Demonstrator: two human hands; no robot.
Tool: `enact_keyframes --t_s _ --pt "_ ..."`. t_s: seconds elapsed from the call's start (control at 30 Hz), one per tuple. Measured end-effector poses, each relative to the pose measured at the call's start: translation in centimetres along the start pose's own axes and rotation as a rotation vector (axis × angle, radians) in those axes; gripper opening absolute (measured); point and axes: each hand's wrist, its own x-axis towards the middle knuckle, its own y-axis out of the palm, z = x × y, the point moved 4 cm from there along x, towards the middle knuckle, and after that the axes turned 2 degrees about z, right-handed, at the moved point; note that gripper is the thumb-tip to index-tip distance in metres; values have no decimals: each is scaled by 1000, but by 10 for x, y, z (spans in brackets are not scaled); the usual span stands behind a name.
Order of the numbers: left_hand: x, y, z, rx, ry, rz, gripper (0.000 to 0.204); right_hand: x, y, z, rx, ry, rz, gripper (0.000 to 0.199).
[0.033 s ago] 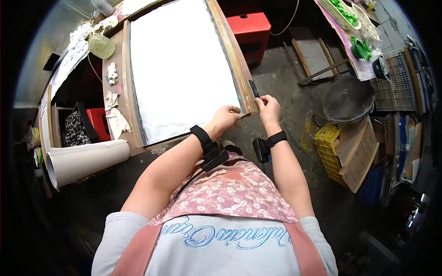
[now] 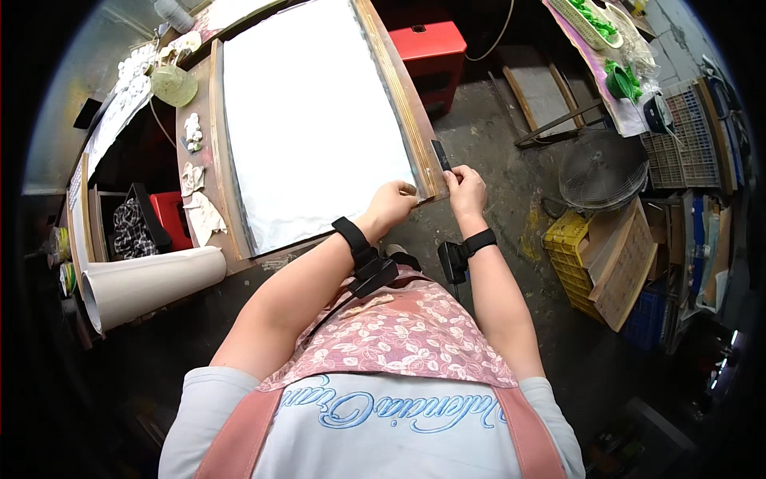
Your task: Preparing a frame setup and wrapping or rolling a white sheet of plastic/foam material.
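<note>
At four o'clock from the white sheet [image 2: 315, 120], a black strip [image 2: 440, 155], probably light, stiff and best held endwise, is pinched by the right hand [image 2: 468, 190]; the left hand's [image 2: 388, 206] grip cannot be told.

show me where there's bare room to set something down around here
The floor is bare between the right hand and the yellow crate, stains aside. Nothing lies on the white surface, though the left hand is at its near right corner. The table is crowded along its left margin: cloth scraps, a greenish container.
</note>
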Motion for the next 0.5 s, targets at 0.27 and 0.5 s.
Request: enact_keyframes --t_s 0.27,0.5 --pt "19 -22 -20 429 392 -233 28 -72 -10 -36 790 354 25 10" --pt "-4 -14 -45 1121 961 -47 16 -154 17 -15 947 431 267 10"
